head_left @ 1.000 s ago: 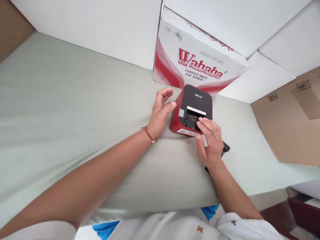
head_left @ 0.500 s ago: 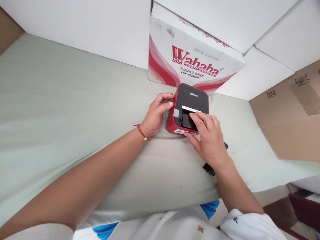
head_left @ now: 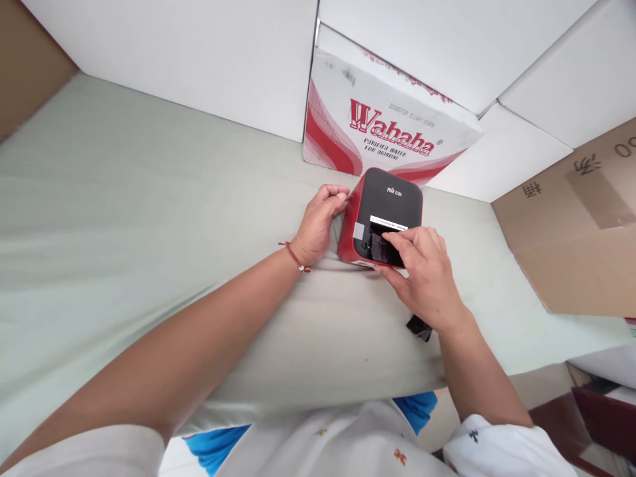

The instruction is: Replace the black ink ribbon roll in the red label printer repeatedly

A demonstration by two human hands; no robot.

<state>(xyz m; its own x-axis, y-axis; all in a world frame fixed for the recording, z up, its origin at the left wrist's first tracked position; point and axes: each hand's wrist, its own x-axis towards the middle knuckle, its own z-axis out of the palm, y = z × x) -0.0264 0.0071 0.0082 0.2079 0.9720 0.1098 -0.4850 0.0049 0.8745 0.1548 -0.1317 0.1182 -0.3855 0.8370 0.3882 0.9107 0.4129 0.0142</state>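
Note:
A small box-shaped device with red sides and a black top, which looks like a receipt printer, stands on the cloth. A white strip label crosses its top above a dark, shiny recess at the front. My right hand pinches the printer's front, index fingertip in the recess and thumb at the lower front edge. Whether it grips part of the shiny black piece there, I cannot tell. My left hand rests by the left side, fingers curled and thumb close to them, fingertips at the red wall. A crumpled shiny black piece lies beside my right wrist.
Behind the printer stands a white and red Wahaha water carton. White boxes form a wall at the back. A brown cardboard box is at the right. Pale green cloth covers the table, its front edge near my body.
The view has shifted slightly, so the scene sits a little further right. My right index fingertip stays at the recess. My left thumb has come closer to its fingers.

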